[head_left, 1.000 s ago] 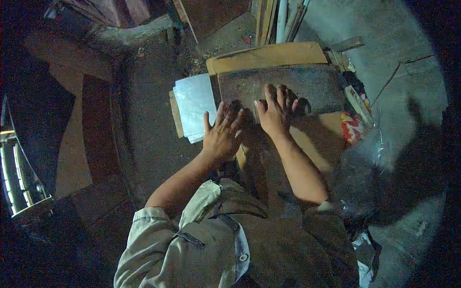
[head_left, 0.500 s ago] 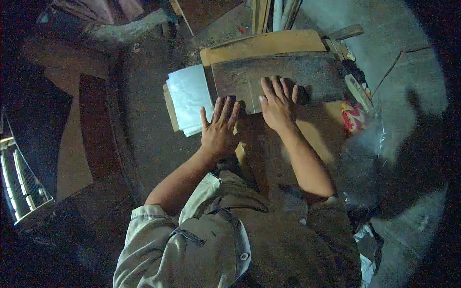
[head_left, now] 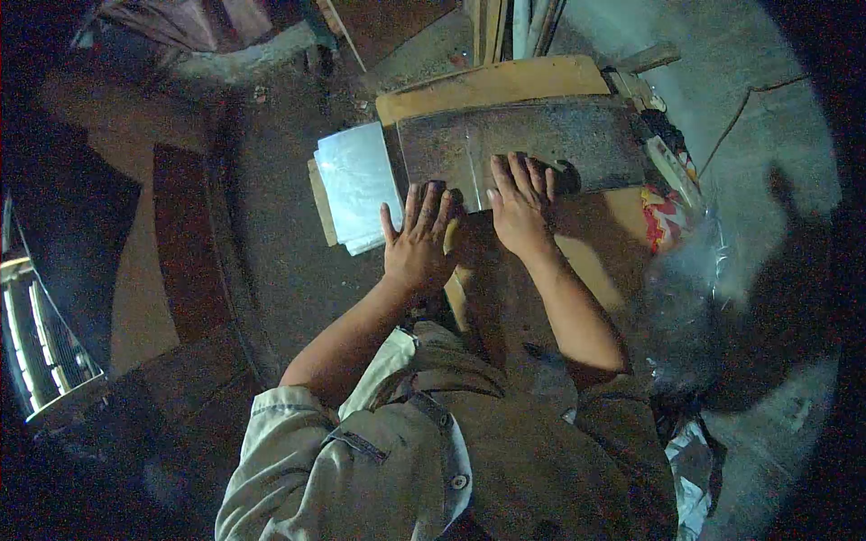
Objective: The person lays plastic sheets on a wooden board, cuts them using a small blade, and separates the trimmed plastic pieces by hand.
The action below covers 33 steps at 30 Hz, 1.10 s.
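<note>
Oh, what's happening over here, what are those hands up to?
A person has both bare hands spread, fingers open, at the near edge of a dark, worn board. The right hand lies with its fingers over the board; the left hand is at its near left corner, beside some white sheets. Neither hand grips anything. A yellowish-tan panel shows behind the board, and a red-and-white wrapper lies off to the right.
</note>
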Each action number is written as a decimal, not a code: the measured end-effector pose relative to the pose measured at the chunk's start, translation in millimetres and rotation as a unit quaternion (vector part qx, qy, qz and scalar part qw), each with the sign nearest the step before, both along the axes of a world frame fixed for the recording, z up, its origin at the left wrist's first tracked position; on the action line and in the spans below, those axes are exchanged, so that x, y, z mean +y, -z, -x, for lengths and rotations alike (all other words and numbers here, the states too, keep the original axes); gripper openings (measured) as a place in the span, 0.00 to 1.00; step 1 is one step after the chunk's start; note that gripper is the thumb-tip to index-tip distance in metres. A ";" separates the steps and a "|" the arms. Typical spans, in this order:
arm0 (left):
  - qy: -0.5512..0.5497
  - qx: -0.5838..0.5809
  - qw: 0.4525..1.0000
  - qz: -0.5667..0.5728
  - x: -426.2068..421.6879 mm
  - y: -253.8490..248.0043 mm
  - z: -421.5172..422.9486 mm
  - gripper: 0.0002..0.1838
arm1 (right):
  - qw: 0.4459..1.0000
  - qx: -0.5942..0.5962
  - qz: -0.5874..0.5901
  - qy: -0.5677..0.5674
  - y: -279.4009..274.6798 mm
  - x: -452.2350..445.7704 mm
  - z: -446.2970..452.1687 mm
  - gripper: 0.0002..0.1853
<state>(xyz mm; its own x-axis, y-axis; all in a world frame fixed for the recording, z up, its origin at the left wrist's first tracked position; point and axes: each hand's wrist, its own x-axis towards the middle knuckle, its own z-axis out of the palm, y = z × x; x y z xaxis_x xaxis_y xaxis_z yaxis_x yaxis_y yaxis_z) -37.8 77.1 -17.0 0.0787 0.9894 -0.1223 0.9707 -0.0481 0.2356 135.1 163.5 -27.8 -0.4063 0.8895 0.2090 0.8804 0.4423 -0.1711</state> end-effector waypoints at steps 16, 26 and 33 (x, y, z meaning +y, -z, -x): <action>0.137 -0.062 0.989 0.018 -59.5 -21.2 -12.5 0.37 | 0.935 0.268 0.170 0.158 25.6 -104.9 -73.6 0.20; 0.178 -0.047 0.974 0.130 -109.4 37.9 -24.1 0.28 | 0.911 0.264 0.235 0.211 49.0 -141.5 -78.2 0.12; 0.167 -0.046 0.974 0.147 -102.9 14.7 -27.1 0.30 | 0.910 0.212 0.249 0.254 24.2 -138.3 -80.7 0.05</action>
<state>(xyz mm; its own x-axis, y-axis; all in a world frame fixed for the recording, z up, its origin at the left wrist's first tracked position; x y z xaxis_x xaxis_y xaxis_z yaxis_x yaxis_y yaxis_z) -10.7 -25.8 -31.7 0.4133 0.8304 -0.3737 0.8870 -0.2743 0.3715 215.8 25.3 -52.0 0.1077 0.9671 -0.2304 0.7575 -0.2299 -0.6110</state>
